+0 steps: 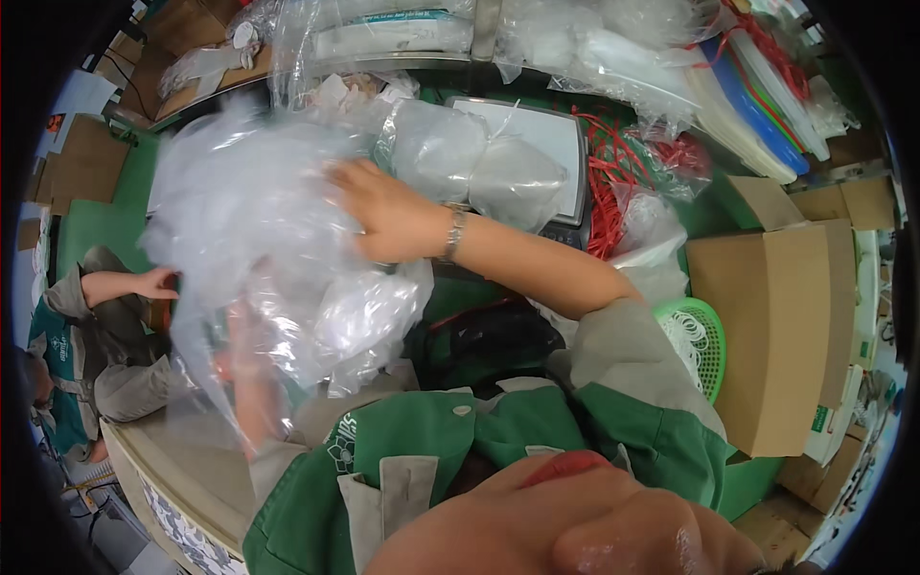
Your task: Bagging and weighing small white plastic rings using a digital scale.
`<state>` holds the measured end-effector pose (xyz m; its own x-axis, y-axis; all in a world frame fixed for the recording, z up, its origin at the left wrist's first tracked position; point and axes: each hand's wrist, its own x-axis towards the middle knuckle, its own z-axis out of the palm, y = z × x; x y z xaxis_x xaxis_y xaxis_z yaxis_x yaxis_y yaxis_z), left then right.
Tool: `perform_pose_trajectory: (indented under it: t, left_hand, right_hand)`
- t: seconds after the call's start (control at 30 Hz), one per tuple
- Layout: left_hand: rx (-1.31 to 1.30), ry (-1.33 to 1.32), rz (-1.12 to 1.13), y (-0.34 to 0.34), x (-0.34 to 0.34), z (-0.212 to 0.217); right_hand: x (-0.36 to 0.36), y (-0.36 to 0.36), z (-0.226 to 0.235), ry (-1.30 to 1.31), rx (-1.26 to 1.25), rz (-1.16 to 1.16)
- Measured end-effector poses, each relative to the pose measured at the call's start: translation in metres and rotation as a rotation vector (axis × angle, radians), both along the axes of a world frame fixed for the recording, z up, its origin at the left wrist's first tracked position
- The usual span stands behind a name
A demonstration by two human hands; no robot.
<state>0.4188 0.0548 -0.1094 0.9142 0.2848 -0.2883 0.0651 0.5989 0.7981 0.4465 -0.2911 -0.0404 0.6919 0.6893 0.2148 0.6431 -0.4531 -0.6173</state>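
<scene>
A large, crumpled bundle of clear plastic bags billows in front of me on the left, blurred at its upper part. At its right side my right hand, with a metal watch on the wrist, grips the plastic with curled fingers; the fingertips are partly lost in the folds. My left hand is behind or inside the film, showing only faintly through it, so its fingers cannot be made out. Just beyond my right hand, a tied roll of clear plastic lies across a weighing scale.
Red plastic strings lie right of the scale. A green basket with white cord stands by an open cardboard box. Plastic packs fill the shelf at the back. At the left sits another person, one hand near the bundle.
</scene>
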Motion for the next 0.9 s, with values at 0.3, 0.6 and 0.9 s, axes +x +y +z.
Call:
perform_pose_trajectory:
  t: [0.3,0.6,0.9]
  left_hand:
    - [-0.008,-0.095,0.413,0.137,-0.076,0.057]
    - [1.753,0.300,0.672,0.216,-0.101,-0.095]
    - [1.366,0.642,0.615,0.249,-0.053,-0.136]
  right_hand:
    - [-0.098,-0.109,-0.034,0.637,0.049,-0.233]
    - [-0.138,-0.096,-0.061,0.606,-0.367,-0.207]
    - [-0.092,0.023,-0.142,0.083,-0.599,-0.035]
